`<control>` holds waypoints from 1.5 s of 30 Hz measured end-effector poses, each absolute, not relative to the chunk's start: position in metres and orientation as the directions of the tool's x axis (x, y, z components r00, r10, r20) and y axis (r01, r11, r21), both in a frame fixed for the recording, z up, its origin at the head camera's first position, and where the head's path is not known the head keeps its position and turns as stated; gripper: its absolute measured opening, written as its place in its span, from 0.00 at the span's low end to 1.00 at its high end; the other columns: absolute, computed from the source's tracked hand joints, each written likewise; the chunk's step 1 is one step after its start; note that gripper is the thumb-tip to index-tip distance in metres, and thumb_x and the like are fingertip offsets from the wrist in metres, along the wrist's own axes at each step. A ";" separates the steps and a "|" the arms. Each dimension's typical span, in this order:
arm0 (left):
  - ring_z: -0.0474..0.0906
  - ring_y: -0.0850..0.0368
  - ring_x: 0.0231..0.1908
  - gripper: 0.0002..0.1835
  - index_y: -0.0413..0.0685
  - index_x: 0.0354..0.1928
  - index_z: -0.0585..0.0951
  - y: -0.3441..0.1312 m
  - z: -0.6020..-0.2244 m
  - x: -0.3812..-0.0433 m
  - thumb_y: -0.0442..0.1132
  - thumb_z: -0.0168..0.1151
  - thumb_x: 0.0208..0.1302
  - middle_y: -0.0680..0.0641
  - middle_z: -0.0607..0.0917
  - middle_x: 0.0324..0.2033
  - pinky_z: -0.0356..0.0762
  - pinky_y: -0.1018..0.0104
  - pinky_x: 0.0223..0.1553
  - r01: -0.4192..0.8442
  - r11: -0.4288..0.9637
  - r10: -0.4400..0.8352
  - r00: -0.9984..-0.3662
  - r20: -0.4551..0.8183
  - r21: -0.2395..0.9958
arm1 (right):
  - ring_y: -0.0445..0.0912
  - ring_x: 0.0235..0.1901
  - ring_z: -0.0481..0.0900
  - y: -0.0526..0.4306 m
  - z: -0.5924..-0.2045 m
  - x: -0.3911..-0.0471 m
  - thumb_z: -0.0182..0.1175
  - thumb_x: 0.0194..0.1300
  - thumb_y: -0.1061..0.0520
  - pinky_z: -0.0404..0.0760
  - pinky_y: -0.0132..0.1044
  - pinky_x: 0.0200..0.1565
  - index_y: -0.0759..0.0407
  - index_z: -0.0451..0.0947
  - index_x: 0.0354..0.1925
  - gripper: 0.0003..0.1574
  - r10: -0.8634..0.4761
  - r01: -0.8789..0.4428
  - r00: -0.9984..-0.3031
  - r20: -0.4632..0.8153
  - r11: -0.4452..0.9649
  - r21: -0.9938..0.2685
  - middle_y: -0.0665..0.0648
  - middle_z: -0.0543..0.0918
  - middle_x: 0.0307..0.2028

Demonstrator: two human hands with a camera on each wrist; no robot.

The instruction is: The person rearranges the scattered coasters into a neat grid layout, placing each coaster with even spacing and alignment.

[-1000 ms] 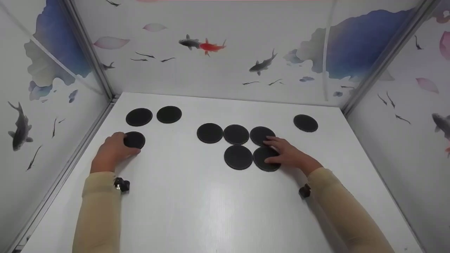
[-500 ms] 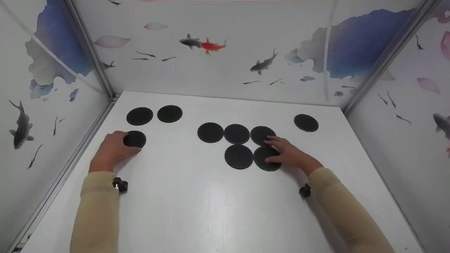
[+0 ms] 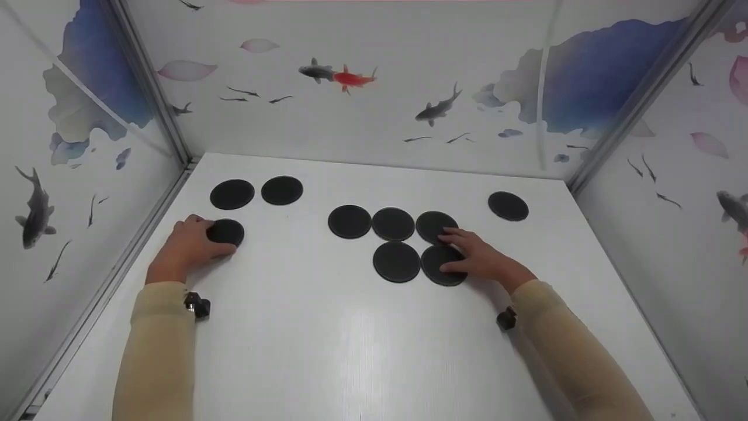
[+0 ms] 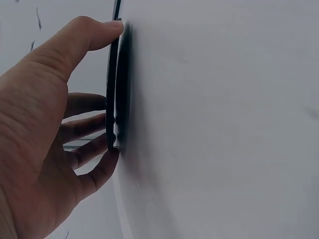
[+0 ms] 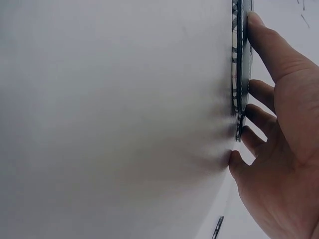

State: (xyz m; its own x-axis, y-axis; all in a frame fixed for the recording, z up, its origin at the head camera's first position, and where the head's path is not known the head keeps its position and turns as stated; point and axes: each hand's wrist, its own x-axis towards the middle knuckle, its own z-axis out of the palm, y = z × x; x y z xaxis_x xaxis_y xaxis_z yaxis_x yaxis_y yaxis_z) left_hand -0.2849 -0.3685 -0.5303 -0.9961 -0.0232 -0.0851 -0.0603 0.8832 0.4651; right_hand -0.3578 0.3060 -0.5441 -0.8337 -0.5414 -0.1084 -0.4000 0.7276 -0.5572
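Note:
My left hand (image 3: 190, 245) holds a round black coaster (image 3: 227, 233) by its edge at the left of the white table. In the left wrist view, the thumb is at one end of this coaster (image 4: 111, 84) and fingers are at the other; a dark strip shows between it and the table. My right hand (image 3: 482, 255) rests its fingers, spread and slightly bent, on two coasters of the middle group: the upper right one (image 3: 432, 225) and the lower right one (image 3: 435, 272). From the right wrist, coasters (image 5: 240, 59) show edge-on beside the fingers.
Three more coasters of the group, (image 3: 349, 221), lie left of my right hand, touching or nearly touching. Two coasters (image 3: 232, 194) lie behind my left hand, and a single coaster (image 3: 508, 206) lies at the back right. Printed wall panels (image 3: 374, 117) enclose the table (image 3: 315, 339).
My left wrist and forearm have shifted slightly left, and the coaster in that hand has moved very slightly right. My right hand and the other coasters stay as they were.

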 end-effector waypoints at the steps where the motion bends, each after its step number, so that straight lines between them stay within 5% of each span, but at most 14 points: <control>1: 0.62 0.24 0.69 0.56 0.27 0.79 0.68 -0.368 -0.530 -0.285 0.66 0.73 0.68 0.25 0.66 0.72 0.68 0.24 0.70 -0.062 0.882 -0.022 -0.996 -0.090 0.468 | 0.66 0.86 0.49 0.306 -0.544 -0.358 0.77 0.70 0.37 0.53 0.68 0.82 0.55 0.68 0.84 0.55 -0.540 -0.397 -0.834 -0.109 0.727 -0.560 0.61 0.57 0.87; 15: 0.62 0.27 0.73 0.58 0.30 0.81 0.67 -0.343 -0.529 -0.294 0.67 0.75 0.65 0.26 0.64 0.76 0.66 0.29 0.74 0.007 0.879 0.048 -0.996 -0.075 0.478 | 0.65 0.86 0.49 0.306 -0.545 -0.357 0.78 0.69 0.37 0.52 0.67 0.82 0.54 0.69 0.84 0.55 -0.540 -0.401 -0.836 -0.104 0.727 -0.557 0.60 0.58 0.87; 45: 0.71 0.40 0.65 0.49 0.38 0.75 0.77 -0.242 -0.525 -0.306 0.61 0.78 0.58 0.38 0.74 0.67 0.77 0.40 0.67 0.230 0.903 0.244 -0.970 0.007 0.362 | 0.66 0.86 0.49 0.306 -0.544 -0.359 0.78 0.69 0.39 0.52 0.67 0.82 0.56 0.69 0.83 0.55 -0.551 -0.412 -0.828 -0.100 0.721 -0.557 0.61 0.57 0.87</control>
State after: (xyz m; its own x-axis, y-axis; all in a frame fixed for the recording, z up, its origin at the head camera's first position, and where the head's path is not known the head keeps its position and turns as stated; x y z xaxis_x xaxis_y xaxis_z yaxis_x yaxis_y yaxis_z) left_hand -0.3058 -0.2420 -0.5248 -0.9696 0.2445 0.0070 0.2304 0.9033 0.3620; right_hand -0.3591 0.3056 -0.5443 -0.8284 -0.5512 -0.0999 -0.4124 0.7208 -0.5571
